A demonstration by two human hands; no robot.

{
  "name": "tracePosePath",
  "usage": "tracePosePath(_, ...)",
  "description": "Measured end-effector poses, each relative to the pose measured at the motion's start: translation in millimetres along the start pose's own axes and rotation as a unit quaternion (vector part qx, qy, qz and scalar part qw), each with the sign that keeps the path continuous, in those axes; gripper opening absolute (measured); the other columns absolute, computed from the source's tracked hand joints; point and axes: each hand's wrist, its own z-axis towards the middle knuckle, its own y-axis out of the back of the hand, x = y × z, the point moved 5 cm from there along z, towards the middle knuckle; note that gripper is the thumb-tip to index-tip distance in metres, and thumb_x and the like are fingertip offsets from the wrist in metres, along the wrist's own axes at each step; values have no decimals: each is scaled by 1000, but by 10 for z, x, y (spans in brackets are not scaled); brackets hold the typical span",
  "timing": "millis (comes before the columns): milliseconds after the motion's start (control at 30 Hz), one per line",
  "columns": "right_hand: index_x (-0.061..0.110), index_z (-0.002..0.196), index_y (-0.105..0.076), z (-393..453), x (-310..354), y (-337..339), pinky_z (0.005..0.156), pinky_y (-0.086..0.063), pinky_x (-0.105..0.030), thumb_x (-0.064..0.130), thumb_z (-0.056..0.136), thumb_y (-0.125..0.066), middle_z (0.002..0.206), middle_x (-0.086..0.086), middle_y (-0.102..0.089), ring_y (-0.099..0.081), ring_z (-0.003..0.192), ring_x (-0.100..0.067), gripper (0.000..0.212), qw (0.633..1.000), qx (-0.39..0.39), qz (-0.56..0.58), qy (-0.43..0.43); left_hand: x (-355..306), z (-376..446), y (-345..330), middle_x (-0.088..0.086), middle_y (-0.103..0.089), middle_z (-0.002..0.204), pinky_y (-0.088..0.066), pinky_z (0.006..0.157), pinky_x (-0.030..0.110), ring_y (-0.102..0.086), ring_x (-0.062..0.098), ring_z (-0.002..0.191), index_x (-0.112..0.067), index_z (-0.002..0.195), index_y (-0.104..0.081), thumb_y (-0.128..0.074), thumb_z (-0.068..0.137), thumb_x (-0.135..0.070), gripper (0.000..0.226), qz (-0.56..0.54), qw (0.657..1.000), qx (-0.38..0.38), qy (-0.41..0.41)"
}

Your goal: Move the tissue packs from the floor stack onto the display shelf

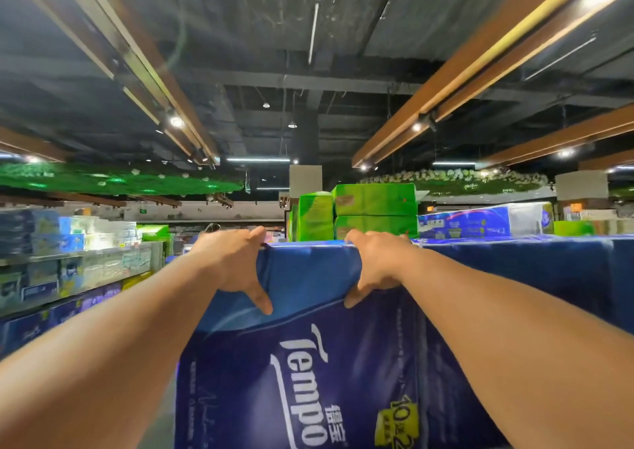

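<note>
Two bare forearms reaching forward from the bottom corners, both raised toward the top of a big blue tissue pack (pixel 308 363); white "Tempo" lettering turned sideways on its near face, a yellow-green label low on the right of that face.

Left hand (pixel 233 263) gripping the pack's upper left corner; fingers curled over the top edge and mostly hidden behind it, thumb (pixel 260 297) stretched downward and pressed flat on the near face. Right hand (pixel 374 266) gripping the top edge further right; fingers bent over the edge, thumb (pixel 353 297) pointing down and pinching the wrapping, which shows a crease below it. Hands well apart on the same edge, one on each side of the pack's middle.

Pack held high in front of the camera, upright, top edge level with the top of the dark blue packs (pixel 531 270) just beside it on the right; whether it rests on something below or hangs in the hands, cannot tell, bottom being cut off by the frame.

Behind the top edge, bright green packs (pixel 374 212) stacked in two layers; to the right of these, a white and blue pack (pixel 480 222) lying flat on the dark blue ones.

On the left, store shelves (pixel 79 270) with boxes and packs in pale blue, white and purple, slightly blurred. Overhead, dark ceiling with brown wooden beams (pixel 480 71) and small spot lamps; green leafy decoration (pixel 120 177) hanging on the left.
</note>
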Motion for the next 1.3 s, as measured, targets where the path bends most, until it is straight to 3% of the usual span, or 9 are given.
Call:
tracePosePath(67,30,145,-32,-14,-12,-24,110,-28,-61,70,47,-89,144,-3,-48,-44,134,-32,120,1000,-13,-12,-8,-24,-32,7,-6,-57,125,-44,91,45,-53,25,116,-29,128,-35,-73,27,-90,124,35,999,-11,23)
tracePosePath(133,28,157,-12,-120,12,-68,115,-3,-68,70,56,-86,161,-12,-24,-14,151,-38,133,998,-26,-39,-51,-125,-150,34,1,-45,136,-29,104,58,-36,30,130,-28,139,-26,-73,33,-89,132,89,993,-48,63)
tracePosePath(233,23,160,3,-495,130,-159,116,6,-66,48,84,-77,166,-17,-4,7,152,-42,114,992,-77,-67,-70,-483,-461,26,10,-15,157,-10,115,64,-9,37,145,-25,155,0,-76,71,-58,118,72,992,-85,68)
tracePosePath(333,22,159,-1,-1075,32,-248,118,5,-63,36,90,-71,166,-14,-3,7,152,-41,99,993,-94,-37,-59,-904,-886,106,8,-3,163,-6,117,62,0,37,150,-28,157,7,-65,82,-48,106,15,995,-71,70)
tracePosePath(433,22,159,-6,-1788,-278,-221,118,3,-63,31,90,-68,166,-12,-4,3,152,-41,93,995,-81,-26,-55,-1317,-1403,243,7,-18,159,-14,114,59,-12,34,146,-28,157,-5,-62,80,-56,99,14,995,-67,66)
tracePosePath(667,21,141,-38,-3494,-1048,29,114,-19,-55,30,90,-60,147,-10,-36,-29,138,-35,56,998,-56,19,-30,-2495,-2877,517,2,-32,151,-24,109,53,-26,29,138,-29,150,-21,-57,80,-53,82,4,997,-22,69)
tracePosePath(933,20,134,-46,-5416,-1478,176,111,-28,-49,30,91,-57,140,-8,-46,-39,132,-32,46,997,-11,57,-53,-3213,-4384,956,0,-42,140,-32,106,51,-33,29,134,-30,144,-32,-60,75,-55,79,-17,996,43,79)
tracePosePath(1067,19,134,-47,-6501,-1428,60,110,-30,-52,30,92,-58,139,-9,-47,-39,132,-34,45,996,26,52,-75,-3621,-5212,1015,3,-40,146,-30,108,53,-31,31,137,-28,149,-29,-62,77,-59,85,-37,995,77,50)
tracePosePath(1300,17,132,-46,-8299,-1068,-261,106,-31,-53,29,94,-54,133,-9,-47,-40,127,-34,40,987,120,37,-101,-4051,-6869,792,8,-47,135,-33,103,56,-37,36,130,-23,138,-40,-64,77,-56,74,-90,988,125,-3)
